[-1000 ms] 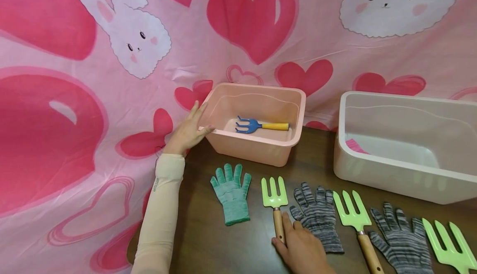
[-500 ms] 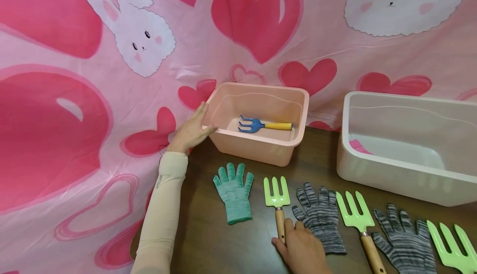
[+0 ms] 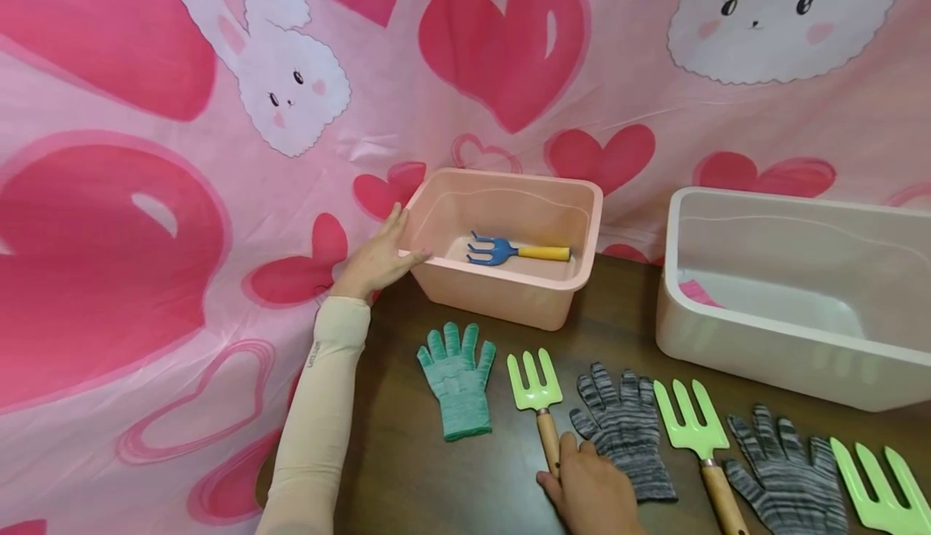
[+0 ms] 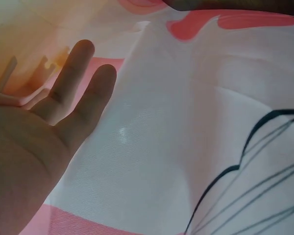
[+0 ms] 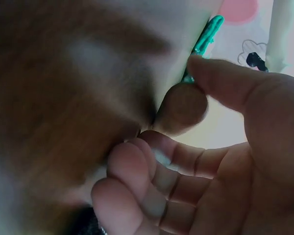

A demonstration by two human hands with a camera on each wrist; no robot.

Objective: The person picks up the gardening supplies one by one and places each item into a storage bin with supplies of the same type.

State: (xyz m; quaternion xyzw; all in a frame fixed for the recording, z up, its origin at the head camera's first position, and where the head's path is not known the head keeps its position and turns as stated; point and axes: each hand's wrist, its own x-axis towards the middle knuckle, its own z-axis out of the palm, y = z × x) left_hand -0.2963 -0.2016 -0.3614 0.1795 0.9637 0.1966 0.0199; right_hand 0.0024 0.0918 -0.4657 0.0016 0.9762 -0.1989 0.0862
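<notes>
Right hand (image 3: 591, 482) pinches fork (image 3: 537, 393); left hand (image 3: 374, 266) touches pink tub (image 3: 494, 299).
Head: fork between green glove (image 3: 461, 389) and striped glove (image 3: 629, 438); left fingers (image 3: 393, 221) outstretched at the rim (image 3: 509, 274). Left wrist alone shows the left palm (image 4: 22, 161); right wrist, the handle's round end (image 5: 183, 108) between thumb and fingers.

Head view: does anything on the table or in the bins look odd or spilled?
Nothing looks spilled. The green glove stands out against the two striped gloves. A pink thing in the white bin also looks odd: partly hidden, I can't identify it.
</notes>
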